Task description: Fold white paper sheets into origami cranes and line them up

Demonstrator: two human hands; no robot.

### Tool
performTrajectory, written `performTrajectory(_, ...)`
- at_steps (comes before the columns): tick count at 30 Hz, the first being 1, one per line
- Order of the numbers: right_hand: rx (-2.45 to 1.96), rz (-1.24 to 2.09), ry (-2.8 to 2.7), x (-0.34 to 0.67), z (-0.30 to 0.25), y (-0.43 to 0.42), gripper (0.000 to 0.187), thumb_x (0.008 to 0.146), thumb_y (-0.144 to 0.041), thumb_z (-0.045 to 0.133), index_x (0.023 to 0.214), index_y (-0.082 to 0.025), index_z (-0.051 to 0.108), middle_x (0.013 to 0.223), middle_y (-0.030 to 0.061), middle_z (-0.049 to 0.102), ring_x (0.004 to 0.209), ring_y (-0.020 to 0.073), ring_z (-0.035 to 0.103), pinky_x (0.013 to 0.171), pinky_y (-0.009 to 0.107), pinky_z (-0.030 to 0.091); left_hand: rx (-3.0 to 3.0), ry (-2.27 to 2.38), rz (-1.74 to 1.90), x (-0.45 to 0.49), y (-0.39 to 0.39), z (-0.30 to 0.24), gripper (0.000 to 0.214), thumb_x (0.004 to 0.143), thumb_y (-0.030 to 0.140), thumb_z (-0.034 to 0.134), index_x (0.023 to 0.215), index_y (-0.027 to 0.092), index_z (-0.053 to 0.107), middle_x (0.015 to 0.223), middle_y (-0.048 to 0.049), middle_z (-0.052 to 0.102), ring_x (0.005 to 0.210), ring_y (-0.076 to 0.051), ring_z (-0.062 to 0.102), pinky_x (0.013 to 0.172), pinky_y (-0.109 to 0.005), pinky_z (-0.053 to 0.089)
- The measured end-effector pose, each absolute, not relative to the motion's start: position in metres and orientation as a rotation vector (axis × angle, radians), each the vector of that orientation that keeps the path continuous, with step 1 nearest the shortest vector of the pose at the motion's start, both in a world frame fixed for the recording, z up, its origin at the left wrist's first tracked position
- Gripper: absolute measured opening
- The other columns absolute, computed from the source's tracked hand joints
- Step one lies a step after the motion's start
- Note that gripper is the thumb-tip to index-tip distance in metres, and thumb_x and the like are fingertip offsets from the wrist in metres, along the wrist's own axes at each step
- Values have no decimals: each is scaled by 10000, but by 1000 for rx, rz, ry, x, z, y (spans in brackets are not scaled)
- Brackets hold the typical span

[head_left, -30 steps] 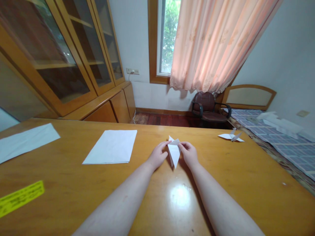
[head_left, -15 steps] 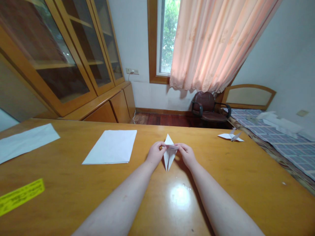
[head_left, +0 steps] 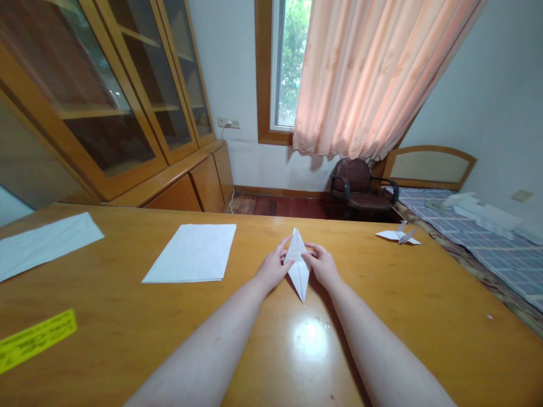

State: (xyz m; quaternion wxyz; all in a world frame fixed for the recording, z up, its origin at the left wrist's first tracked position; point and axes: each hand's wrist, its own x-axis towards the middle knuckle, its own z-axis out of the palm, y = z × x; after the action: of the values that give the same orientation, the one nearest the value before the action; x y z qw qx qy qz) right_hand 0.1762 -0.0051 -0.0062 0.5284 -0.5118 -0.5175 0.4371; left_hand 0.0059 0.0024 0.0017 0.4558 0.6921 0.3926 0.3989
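Observation:
Between my hands is a piece of folded white paper (head_left: 298, 270), a long diamond with one point towards the window and the other towards me. My left hand (head_left: 275, 268) grips its left edge, thumb on top and fingers at the far side. My right hand (head_left: 321, 265) holds the right edge the same way, its thumb near the widest part. A crease runs down the middle of the near half. The paper's underside is hidden.
A stack of white paper (head_left: 193, 254) lies left of my hands, with a white paper strip (head_left: 46, 243) farther left. A yellow label (head_left: 38, 340) is at the near left. A folded paper crane (head_left: 399, 234) sits on the wooden table (head_left: 403, 305) at the far right.
The diamond now lies flatter with its near half as one joined point, where two separate points showed before. Both thumbs have moved onto its top, and it tilts slightly.

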Motion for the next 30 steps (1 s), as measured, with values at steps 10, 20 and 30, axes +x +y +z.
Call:
performTrajectory(10,-1746,535,-1866,181,6,-9,214,801,-282,541,928,-231,706,908,38,708,859,188,606,794,295,417,2440,1105,737,-2,-1,12,419,802,88,446,1130,300,598,1344,3,480,1295,-193,347,1109,-454,204)
performTrajectory(20,-1793,212,-1887,187,7,-10,183,784,-220,567,921,-215,688,955,54,683,932,204,571,849,319,384,2561,1228,220,4,-9,3,478,895,332,379,1370,324,323,1465,-25,308,1358,-217,232,1094,-534,120)
performTrajectory(30,-1414,543,-2360,169,5,-19,603,866,-463,445,1403,-239,290,1432,84,350,1328,235,294,1081,475,201,2478,1653,159,-1,-7,-9,592,873,510,305,1418,295,223,1505,-82,178,1379,-313,110,1037,-650,20)
